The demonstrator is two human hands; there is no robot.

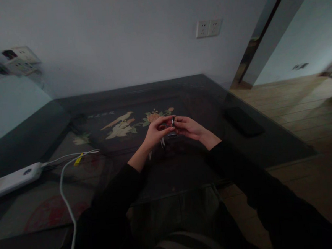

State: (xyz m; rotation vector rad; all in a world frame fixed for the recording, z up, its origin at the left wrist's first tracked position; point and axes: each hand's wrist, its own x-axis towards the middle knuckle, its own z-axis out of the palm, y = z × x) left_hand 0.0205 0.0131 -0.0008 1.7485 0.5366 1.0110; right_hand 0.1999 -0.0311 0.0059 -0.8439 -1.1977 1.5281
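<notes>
Before you, the dark, glossy table [170,178] shows 1 pale bird [122,118] and a rose-coloured flower [153,118] on its top. Near its left edge lies 1 white power strip [15,180]; 1 pale cable [61,182] crosses the near edge, with 1 yellow tag [78,160] close by. 1 flat black object [244,121] lies near the right edge.

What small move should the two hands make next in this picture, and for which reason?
Perhaps turn the small dark object slightly: the left hand and right hand meet around it, and their fingers cover part of it, so a slight turn might show its shape better.
</notes>
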